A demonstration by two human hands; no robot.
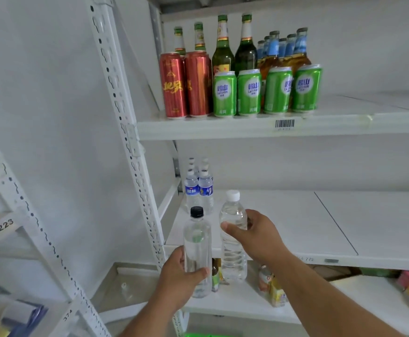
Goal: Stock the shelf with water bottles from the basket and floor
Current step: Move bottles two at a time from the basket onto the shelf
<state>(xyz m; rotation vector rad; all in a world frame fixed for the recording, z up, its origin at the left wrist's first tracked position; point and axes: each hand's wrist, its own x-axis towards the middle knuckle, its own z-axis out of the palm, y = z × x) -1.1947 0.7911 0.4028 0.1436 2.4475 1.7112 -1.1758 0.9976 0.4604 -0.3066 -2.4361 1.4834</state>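
Head view: left hand (178, 273) fingers curled round clear black-capped plastic water bottle (197, 249), upright before white middle shelf (296, 227) edge. Right hand (254, 233) pinches clear white-capped ribbed water bottle (232, 237), upright beside it. Blue-labelled water bottles (198, 188) stand at shelf's rear left.

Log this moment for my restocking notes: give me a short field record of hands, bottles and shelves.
left hand: grips black-capped bottle low on its body, upright
right hand: grips white-capped bottle near its upper part, upright
middle shelf: blue-labelled water bottles at back left
top shelf: red cans, green cans, glass bottles behind
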